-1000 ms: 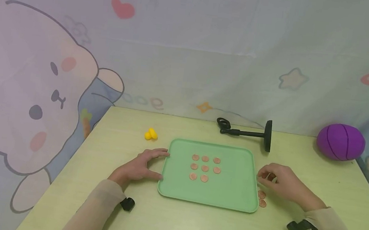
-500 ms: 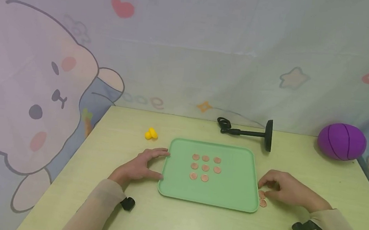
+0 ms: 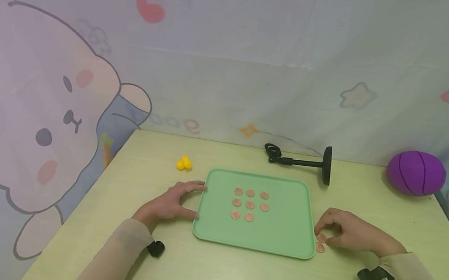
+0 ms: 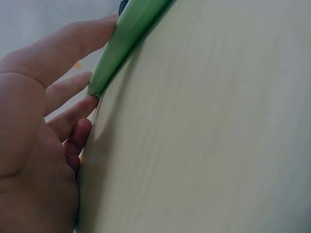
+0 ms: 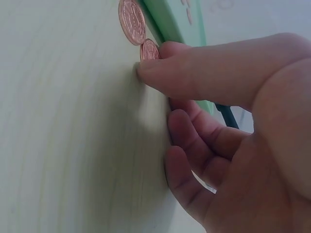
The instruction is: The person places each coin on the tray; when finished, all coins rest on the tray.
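Observation:
A light green tray (image 3: 286, 221) lies on the table, bearing several copper-coloured coins (image 3: 250, 205) in three rows. At the tray's left rim rests my left hand (image 3: 164, 202), thumb and fingers spread; the left wrist view shows its fingertips against the green edge (image 4: 119, 46). Beside the right rim, my right hand (image 3: 353, 231) pinches a coin (image 3: 321, 238) between thumb and forefinger at the tabletop. In the right wrist view the thumb partly hides that coin (image 5: 150, 50). A second coin (image 3: 320, 248) lies flat just nearer, close to the tray.
Behind the tray, a black stand (image 3: 305, 163) with a round base lies on its side. Small yellow pieces (image 3: 184, 163) sit at the back left. A purple ball (image 3: 416, 173) occupies the back right corner, before a printed cloth (image 3: 233, 67).
My right hand has come down and nearer beside the tray, closing thumb and forefinger on a coin, which has shifted slightly right. The left hand and tray stay in place.

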The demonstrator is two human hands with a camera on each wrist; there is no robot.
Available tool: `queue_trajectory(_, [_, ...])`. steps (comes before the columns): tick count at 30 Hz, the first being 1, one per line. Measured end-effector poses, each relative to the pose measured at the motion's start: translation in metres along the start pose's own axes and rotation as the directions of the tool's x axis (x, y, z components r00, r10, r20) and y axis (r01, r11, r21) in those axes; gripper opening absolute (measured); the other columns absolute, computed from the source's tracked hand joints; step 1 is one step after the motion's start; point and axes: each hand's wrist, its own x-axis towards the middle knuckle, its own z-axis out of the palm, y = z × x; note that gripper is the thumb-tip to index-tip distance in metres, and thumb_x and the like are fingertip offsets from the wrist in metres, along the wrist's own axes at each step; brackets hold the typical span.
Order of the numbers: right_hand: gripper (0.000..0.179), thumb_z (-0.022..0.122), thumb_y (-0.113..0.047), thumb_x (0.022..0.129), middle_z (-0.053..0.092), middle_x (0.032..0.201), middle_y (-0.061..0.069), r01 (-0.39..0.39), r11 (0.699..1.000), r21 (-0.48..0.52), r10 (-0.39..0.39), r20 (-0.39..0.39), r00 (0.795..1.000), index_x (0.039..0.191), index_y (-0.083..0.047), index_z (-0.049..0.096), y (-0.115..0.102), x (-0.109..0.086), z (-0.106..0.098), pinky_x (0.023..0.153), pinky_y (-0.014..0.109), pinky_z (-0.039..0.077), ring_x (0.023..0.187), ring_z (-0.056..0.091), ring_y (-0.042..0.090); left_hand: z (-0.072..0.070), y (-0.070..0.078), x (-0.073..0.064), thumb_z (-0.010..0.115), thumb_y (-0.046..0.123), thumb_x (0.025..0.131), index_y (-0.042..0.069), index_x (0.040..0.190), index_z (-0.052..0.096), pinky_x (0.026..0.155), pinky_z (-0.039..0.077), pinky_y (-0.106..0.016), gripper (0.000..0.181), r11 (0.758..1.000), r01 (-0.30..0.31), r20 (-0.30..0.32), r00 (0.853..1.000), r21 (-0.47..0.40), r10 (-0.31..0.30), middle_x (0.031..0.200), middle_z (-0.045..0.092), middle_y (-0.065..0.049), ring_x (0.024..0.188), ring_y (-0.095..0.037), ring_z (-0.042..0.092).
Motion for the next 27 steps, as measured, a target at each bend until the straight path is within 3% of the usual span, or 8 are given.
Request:
queue_trajectory(12, [0.022, 0.083, -0.015, 0.089, 0.063, 0.101, -0.012, -0.076, 0.996, -0.042, 0.077, 0.036, 0.996, 0.098, -0.032, 0.073, -0.002, 0.003, -0.004, 0.083, 0.027, 0.051, 0.094, 0.056, 0.005, 0.000, -0.002, 0.001, 0.091, 0.023, 0.083, 0.018, 0.152, 0.056, 0.125, 0.016, -0.064, 0.077, 1.000, -0.014, -0.002, 1.000, 0.025, 0.014, 0.169, 0.036, -0.002, 0.152, -0.035, 0.025])
queue_trajectory(20, [0.019, 0.080, -0.010, 0.090, 0.055, 0.089, -0.009, -0.040, 0.998, -0.043, 0.042, 0.052, 0.998, 0.092, -0.026, 0.068, -0.006, 0.007, -0.006, 0.073, 0.026, 0.044, 0.085, 0.047, 0.006, -0.001, 0.000, 0.001, 0.091, 0.023, 0.083, 0.018, 0.152, 0.055, 0.125, 0.016, -0.064, 0.078, 1.000, -0.006, 0.005, 1.000, 0.015, 0.006, 0.169, 0.035, -0.002, 0.153, -0.035, 0.023])
queue_trajectory(27, [0.016, 0.079, -0.009, 0.091, 0.055, 0.091, -0.008, -0.054, 0.998, -0.046, 0.056, 0.053, 0.997, 0.092, -0.022, 0.068, -0.012, 0.007, -0.007, 0.075, 0.027, 0.045, 0.086, 0.048, 0.007, -0.001, 0.000, 0.000, 0.090, 0.023, 0.084, 0.018, 0.152, 0.055, 0.124, 0.015, -0.066, 0.077, 1.000, -0.012, 0.005, 1.000, -0.006, 0.012, 0.169, 0.035, -0.004, 0.153, -0.037, 0.022])
